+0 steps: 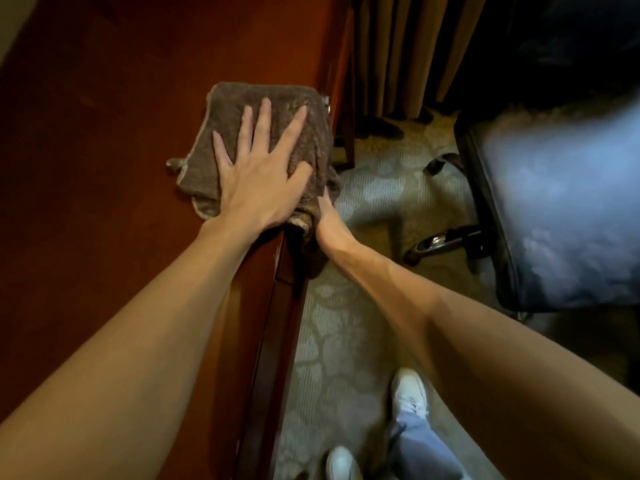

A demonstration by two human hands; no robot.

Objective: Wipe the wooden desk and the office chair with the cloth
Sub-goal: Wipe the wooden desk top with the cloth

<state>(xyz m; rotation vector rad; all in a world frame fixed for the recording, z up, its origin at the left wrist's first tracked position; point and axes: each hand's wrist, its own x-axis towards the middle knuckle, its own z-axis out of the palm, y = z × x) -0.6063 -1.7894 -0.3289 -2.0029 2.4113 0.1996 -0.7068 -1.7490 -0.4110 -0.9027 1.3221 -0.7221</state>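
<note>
A brown terry cloth [277, 109] lies on the reddish wooden desk [104, 168], right at the desk's right edge, with one fold hanging over the side. My left hand [256, 178] presses flat on the cloth with fingers spread and straight. My right hand [327, 220] reaches up from beside the desk edge and grips the hanging fold; the cloth hides its fingers. The office chair [561, 209], dark and glossy, stands on the right, apart from both hands.
A small round metallic object [175, 163] sits on the desk by the cloth's left corner. Brown curtains [408, 53] hang behind the desk. Patterned carpet [346, 341] lies between desk and chair, with the chair's wheeled base [446, 237] and my white shoes [408, 393] on it.
</note>
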